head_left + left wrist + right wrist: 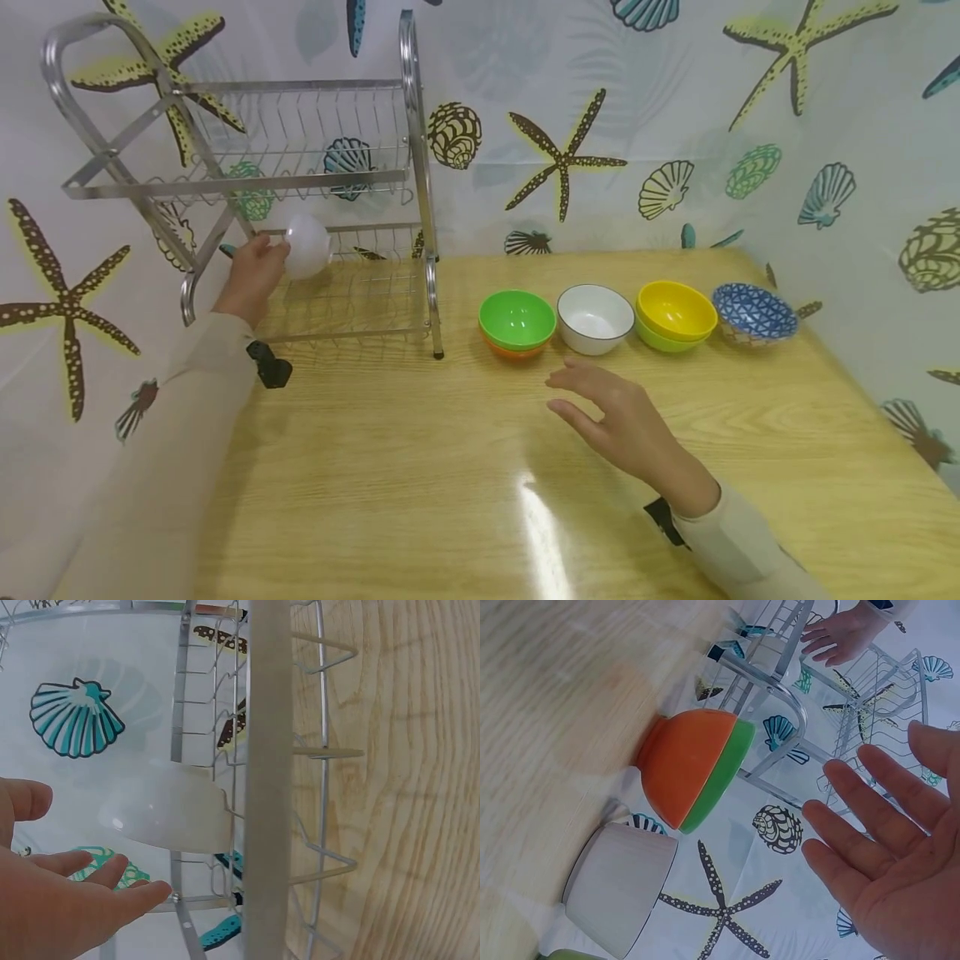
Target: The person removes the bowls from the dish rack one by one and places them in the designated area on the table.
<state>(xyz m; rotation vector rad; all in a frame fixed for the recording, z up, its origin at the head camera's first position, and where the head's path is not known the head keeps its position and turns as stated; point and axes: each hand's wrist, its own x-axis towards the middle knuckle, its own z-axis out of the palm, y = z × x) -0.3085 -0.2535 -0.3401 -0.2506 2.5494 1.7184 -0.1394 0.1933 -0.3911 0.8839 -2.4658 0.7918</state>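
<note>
A white bowl (307, 247) stands tilted in the lower tier of a metal dish rack (352, 335). My left hand (255, 271) is at the bowl's left side, its fingertips close to the wall. In the left wrist view, the left hand (67, 892) has thumb and fingers spread apart, with the bowl (165, 814) beyond them. My right hand (618, 421) hovers over the table in front of the bowls, holding nothing. Its fingers (874, 817) look loosely extended in the right wrist view. Nearest to it are a white bowl with a dark rim (595, 319) and a green bowl (517, 320).
The green bowl sits in an orange bowl (514, 352). Farther right are a yellow bowl (678, 310) stacked in a lime green one (667, 340), and a blue-patterned bowl (753, 312). The rack's upper tier (247, 183) rises above the left hand. A patterned sheet (480, 208) covers the walls.
</note>
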